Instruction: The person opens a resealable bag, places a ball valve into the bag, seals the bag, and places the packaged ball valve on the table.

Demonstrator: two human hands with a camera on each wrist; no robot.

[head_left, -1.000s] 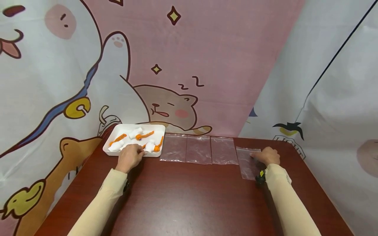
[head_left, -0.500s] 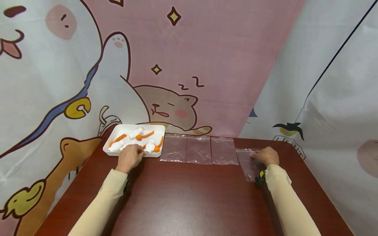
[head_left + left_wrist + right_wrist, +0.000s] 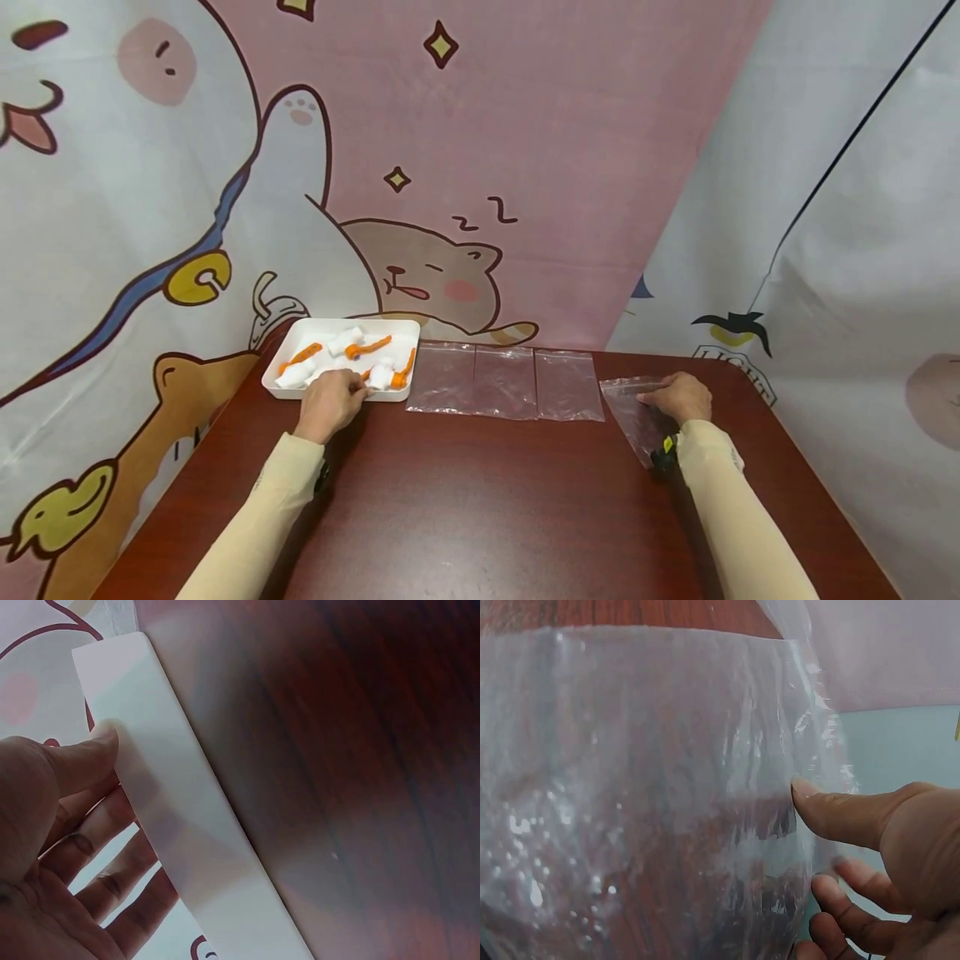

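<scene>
My left hand (image 3: pixel 330 404) is at the near wall of a shallow white tray (image 3: pixel 288 388). In the left wrist view its thumb tip lies at the tray's rim, with the fingers behind the wall. Inside the tray are several soft-looking white lumps (image 3: pixel 345 340) and several narrow orange pieces (image 3: pixel 369 346). At the right, my right hand (image 3: pixel 682 397) pinches the edge of a clear plastic bag (image 3: pixel 628 408) between thumb and fingers. That bag is slanted, and the right wrist view shows it bulging and creased, its film (image 3: pixel 667 750) filling much of the picture.
Several more clear bags (image 3: pixel 504 383) lie flat in a row between the tray and the right hand. They rest along the back of the dark wooden table (image 3: pixel 480 500). A printed cartoon cloth (image 3: pixel 555 167) hangs right behind the table.
The bag in my right hand has swung askew, its lower end shifting right and nearer to me. My left hand stays at the tray, which has not moved on the table.
</scene>
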